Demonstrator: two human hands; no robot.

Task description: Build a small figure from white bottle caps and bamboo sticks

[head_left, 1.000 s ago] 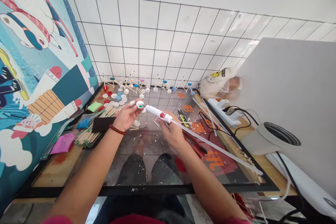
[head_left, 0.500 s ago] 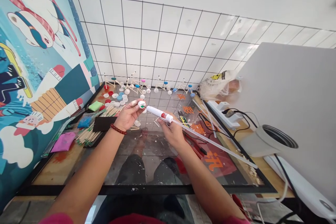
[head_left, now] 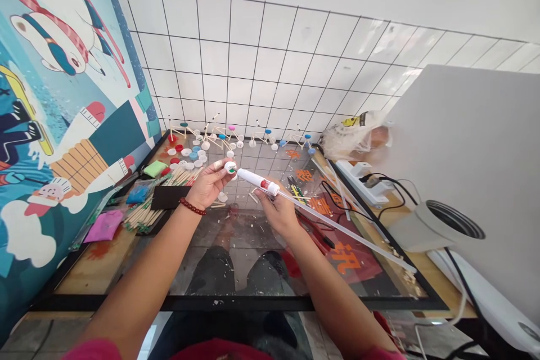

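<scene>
My left hand [head_left: 208,184], with a beaded bracelet at the wrist, pinches a small white bottle cap [head_left: 230,167] with green print. My right hand [head_left: 277,211] is closed around a white glue pen [head_left: 257,181] with a red part near its back. A long translucent glue stick [head_left: 346,228] runs out of the pen's rear toward the lower right. The pen's tip points at the cap, very close to it; I cannot tell whether they touch. Both hands are above the glass tabletop [head_left: 244,225].
Small stick-and-cap figures [head_left: 221,136] stand along the back edge. Loose caps [head_left: 194,156], wooden sticks [head_left: 147,211] and a pink packet [head_left: 103,226] lie on the left. On the right are pens [head_left: 298,190], cables, a power strip [head_left: 365,183], a plastic bag [head_left: 352,138] and a grey cylinder [head_left: 436,228].
The view has shifted slightly. The hands keep nearly the same pose, with the cap and the glue pen still held close together.
</scene>
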